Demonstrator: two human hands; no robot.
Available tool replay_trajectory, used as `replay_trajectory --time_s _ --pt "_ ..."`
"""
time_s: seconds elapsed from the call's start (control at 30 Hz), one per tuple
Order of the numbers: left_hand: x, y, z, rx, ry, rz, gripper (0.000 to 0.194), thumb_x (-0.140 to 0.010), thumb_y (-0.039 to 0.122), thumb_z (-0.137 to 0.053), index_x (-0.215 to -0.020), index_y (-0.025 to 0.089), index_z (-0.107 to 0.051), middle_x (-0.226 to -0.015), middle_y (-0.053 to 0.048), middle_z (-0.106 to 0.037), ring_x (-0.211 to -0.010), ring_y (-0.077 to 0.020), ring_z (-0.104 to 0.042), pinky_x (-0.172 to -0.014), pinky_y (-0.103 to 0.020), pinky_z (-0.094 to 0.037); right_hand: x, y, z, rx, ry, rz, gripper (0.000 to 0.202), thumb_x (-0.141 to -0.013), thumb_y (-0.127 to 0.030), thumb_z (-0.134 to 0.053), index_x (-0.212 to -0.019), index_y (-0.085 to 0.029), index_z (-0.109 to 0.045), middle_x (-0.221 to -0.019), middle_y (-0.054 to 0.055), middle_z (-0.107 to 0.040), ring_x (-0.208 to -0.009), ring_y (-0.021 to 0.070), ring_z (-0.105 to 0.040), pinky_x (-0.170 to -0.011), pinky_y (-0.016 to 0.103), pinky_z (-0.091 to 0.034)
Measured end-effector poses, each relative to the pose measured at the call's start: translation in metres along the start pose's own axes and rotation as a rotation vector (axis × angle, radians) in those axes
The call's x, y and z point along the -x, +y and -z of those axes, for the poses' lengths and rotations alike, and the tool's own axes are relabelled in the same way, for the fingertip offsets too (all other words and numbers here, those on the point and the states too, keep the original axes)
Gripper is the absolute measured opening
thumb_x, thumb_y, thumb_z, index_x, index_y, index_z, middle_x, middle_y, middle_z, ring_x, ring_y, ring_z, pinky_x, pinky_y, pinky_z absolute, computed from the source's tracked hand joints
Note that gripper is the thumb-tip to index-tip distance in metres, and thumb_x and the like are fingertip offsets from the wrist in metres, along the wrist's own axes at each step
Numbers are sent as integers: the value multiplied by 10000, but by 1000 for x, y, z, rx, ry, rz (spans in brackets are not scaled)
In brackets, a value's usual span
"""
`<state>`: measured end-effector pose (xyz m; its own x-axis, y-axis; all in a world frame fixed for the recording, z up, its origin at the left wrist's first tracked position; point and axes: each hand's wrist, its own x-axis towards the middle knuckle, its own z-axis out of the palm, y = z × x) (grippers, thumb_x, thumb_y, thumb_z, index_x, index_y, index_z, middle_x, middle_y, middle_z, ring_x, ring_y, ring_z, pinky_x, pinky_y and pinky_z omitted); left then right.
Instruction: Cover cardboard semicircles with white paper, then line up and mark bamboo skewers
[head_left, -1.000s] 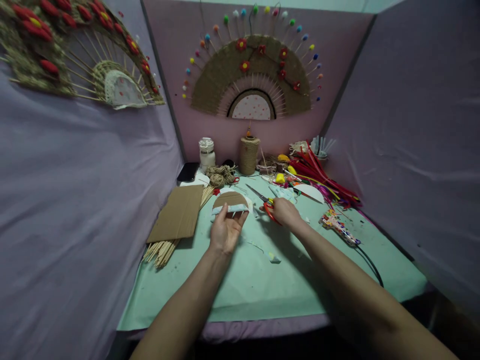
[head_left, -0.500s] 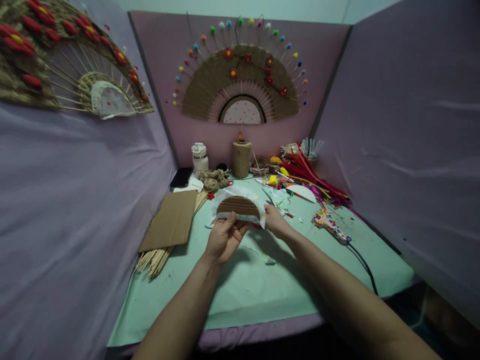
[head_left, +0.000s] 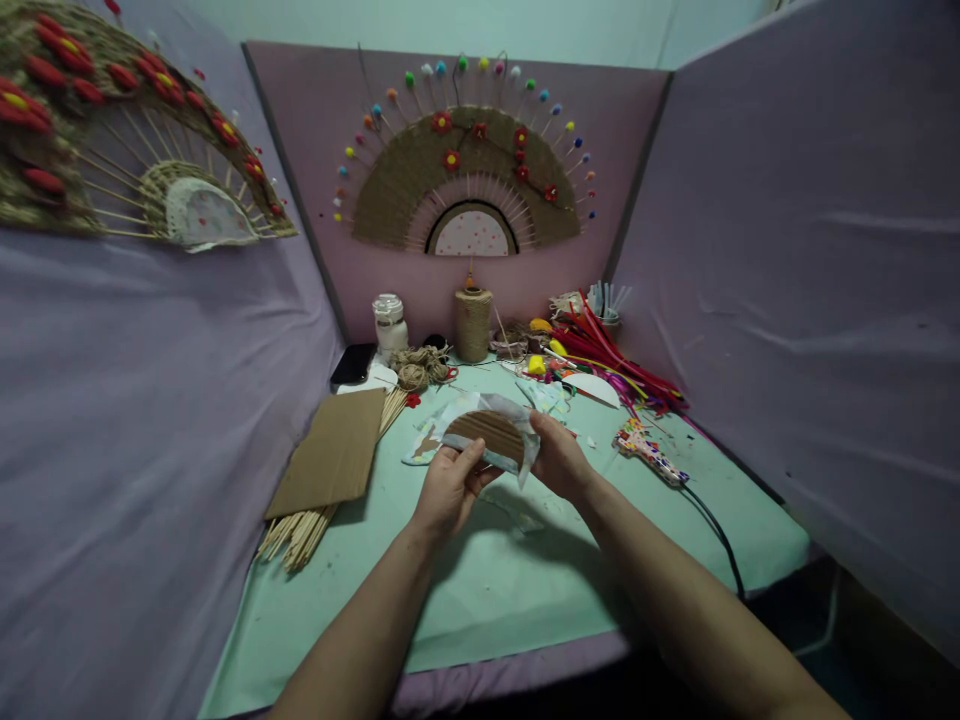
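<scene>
A half-round piece of corrugated cardboard [head_left: 491, 435] with pale fabric round its edge is held above the green table, tilted down to the right. My left hand [head_left: 450, 485] grips its straight lower edge, thumb on top and fingers beneath. At its right end my right hand [head_left: 556, 455] pinches the fabric-covered rim; some of those fingers are hidden behind the piece. A loose flap of fabric hangs down by the right end. Behind the piece, on its left, lies more pale patterned fabric [head_left: 421, 447].
Cardboard sheet [head_left: 334, 450] over thin sticks [head_left: 296, 540] at left; phone [head_left: 354, 364], jar [head_left: 390, 325], twine spool [head_left: 472, 325] behind. Red stems [head_left: 600, 345] and a white half-disc [head_left: 592, 388] sit back right. A patterned glue gun [head_left: 649, 452] with a cord lies right.
The half-round piece has tilted, its right end now lower. My right hand has come up along that end, and its fingers show more. The whole view has shifted slightly.
</scene>
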<state>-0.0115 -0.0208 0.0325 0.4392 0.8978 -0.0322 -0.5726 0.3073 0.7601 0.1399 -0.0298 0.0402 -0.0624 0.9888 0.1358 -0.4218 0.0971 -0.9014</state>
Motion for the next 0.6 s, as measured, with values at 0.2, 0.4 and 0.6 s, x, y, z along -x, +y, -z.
replay_trajectory --time_s 0.2,0.4,0.6 --pt "1 -1 0 -46 15 -10 349 -683 326 -794 -966 164 -667 -921 -38 -731 -833 -164 -673 -783 -316 -533 9 -1 2 602 3 424 350 -931 -440 -504 -1163 -249 -683 -1244 62 -656 -1176 231 -574 -1036 407 -416" --pt "0 -2 2 -59 -11 -27 330 -701 330 -779 -962 171 -653 -866 -19 -712 -756 -144 -657 -689 -282 -540 11 -2 13 1246 -155 813 482 -984 -412 -377 -1431 -239 -426 -1388 101 -537 -1283 232 -474 -1068 455 -396" --pt "-2 2 1 -37 13 -46 329 -698 312 -779 -966 179 -640 -903 -17 -715 -760 -129 -655 -730 -282 -539 22 -2 10 1487 -201 758 874 -804 -742 -391 -1486 -199 -325 -1539 139 -311 -1434 352 -183 -1132 564 -253"
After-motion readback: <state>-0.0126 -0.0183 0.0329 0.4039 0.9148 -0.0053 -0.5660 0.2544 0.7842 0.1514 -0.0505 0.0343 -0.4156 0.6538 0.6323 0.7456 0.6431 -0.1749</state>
